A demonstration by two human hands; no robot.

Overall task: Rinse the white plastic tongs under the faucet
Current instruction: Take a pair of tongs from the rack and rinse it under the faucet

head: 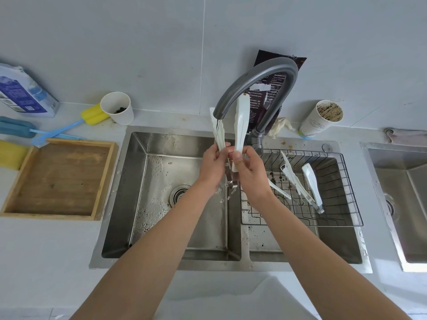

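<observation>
Both hands on the white plastic tongs (240,125), held tips-up over the left basin of the sink (138,181), hinge end down. Left hand (213,166) grip closed on the left arm, right hand (246,169) grip closed on the right arm, spreading them so the stream from the faucet (254,76) runs down the left arm's inner face. Arms are flat, smooth, flared plastic; hinge looks metal. More tongs lie in the wire rack (346,181) on the right, presumably draining.
</observation>
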